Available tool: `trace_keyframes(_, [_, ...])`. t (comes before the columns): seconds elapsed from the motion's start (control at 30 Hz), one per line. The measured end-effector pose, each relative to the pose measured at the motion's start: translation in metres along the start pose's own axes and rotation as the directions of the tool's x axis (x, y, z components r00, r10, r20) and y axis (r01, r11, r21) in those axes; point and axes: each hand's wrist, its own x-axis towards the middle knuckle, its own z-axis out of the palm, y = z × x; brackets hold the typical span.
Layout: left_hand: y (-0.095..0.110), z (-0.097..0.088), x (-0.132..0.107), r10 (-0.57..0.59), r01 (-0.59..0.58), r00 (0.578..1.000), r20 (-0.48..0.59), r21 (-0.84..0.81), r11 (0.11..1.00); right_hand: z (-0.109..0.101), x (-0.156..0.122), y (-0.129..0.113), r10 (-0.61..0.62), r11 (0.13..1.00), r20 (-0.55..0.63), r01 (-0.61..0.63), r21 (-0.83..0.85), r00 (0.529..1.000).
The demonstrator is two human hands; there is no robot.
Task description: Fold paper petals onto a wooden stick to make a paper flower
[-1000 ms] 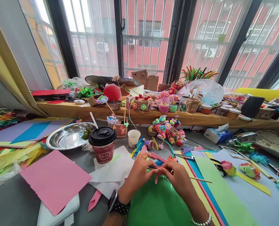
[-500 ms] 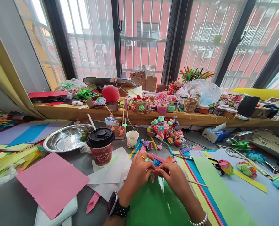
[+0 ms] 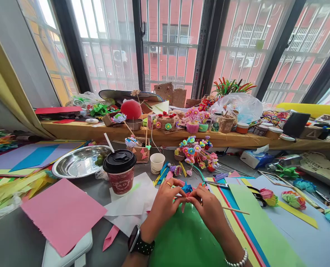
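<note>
My left hand (image 3: pixel 167 198) and my right hand (image 3: pixel 206 203) meet in front of me, fingertips pinched together. Between them is a small piece of folded pink paper (image 3: pixel 183 207), its tip hanging below my fingers; most of it is hidden. A crumpled or folded blue paper piece (image 3: pixel 186 187) shows just behind my fingertips, and I cannot tell whether it is joined to the pink one. Below both hands lies a glossy, rounded green thing (image 3: pixel 185 239). A thin wooden stick (image 3: pixel 237 210) juts out to the right from behind my right hand.
To the left are a lidded paper cup with a straw (image 3: pixel 119 174), a steel plate (image 3: pixel 70 163) and a pink paper sheet (image 3: pixel 64 215). A white paper cup (image 3: pixel 157 163) and colourful craft flowers (image 3: pixel 195 152) stand beyond my hands. Coloured sheets (image 3: pixel 254 211) and scissors (image 3: pixel 258 194) lie right.
The blue paper shows more clearly between my hands, and my fingers have shifted slightly on the pink paper. The orange-red bits by my right fingers are now mostly covered. The view has moved a little.
</note>
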Motion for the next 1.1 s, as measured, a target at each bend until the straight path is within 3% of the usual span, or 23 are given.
trace_keyframes(0.13, [-0.001, -0.001, 0.002, -0.114, 0.089, 0.991, -0.066, -0.299, 0.950, -0.004, 0.000, -0.003, -0.019, 1.000, -0.088, 0.020, 0.005, 0.996])
trace_keyframes(0.2, [-0.001, -0.002, 0.004, -0.265, 0.172, 0.957, -0.117, -0.506, 0.845, -0.005, 0.000, -0.005, -0.035, 0.999, -0.135, 0.040, 0.028, 0.990])
trace_keyframes(0.27, [0.001, -0.002, 0.006, -0.436, 0.240, 0.893, -0.111, -0.701, 0.671, -0.004, 0.000, -0.008, -0.063, 0.996, -0.163, 0.071, 0.048, 0.985])
trace_keyframes(0.33, [0.005, -0.002, 0.007, -0.537, 0.275, 0.844, -0.014, -0.848, 0.454, -0.004, -0.001, -0.010, -0.081, 0.994, -0.172, 0.092, 0.060, 0.982])
trace_keyframes(0.43, [0.010, -0.002, 0.007, -0.550, 0.358, 0.800, 0.240, -0.927, 0.116, -0.004, -0.002, -0.014, -0.090, 0.991, -0.151, 0.103, 0.086, 0.985])
trace_keyframes(0.53, [0.009, 0.000, 0.006, -0.512, 0.444, 0.754, 0.411, -0.894, -0.063, -0.006, -0.002, -0.016, -0.129, 0.984, -0.106, 0.140, 0.111, 0.986])
trace_keyframes(0.73, [0.009, -0.004, 0.002, -0.393, 0.476, 0.797, 0.459, -0.877, -0.061, -0.007, -0.002, -0.015, -0.224, 0.966, -0.106, 0.235, 0.111, 0.969])
trace_keyframes(0.9, [0.015, -0.013, 0.002, -0.295, 0.398, 0.858, 0.421, -0.907, -0.138, -0.006, -0.002, -0.016, -0.258, 0.955, -0.134, 0.274, 0.113, 0.957])
trace_keyframes(1.1, [0.012, -0.012, 0.002, -0.267, 0.424, 0.854, 0.446, -0.895, -0.139, -0.008, -0.002, -0.015, -0.295, 0.943, -0.103, 0.307, 0.129, 0.950])
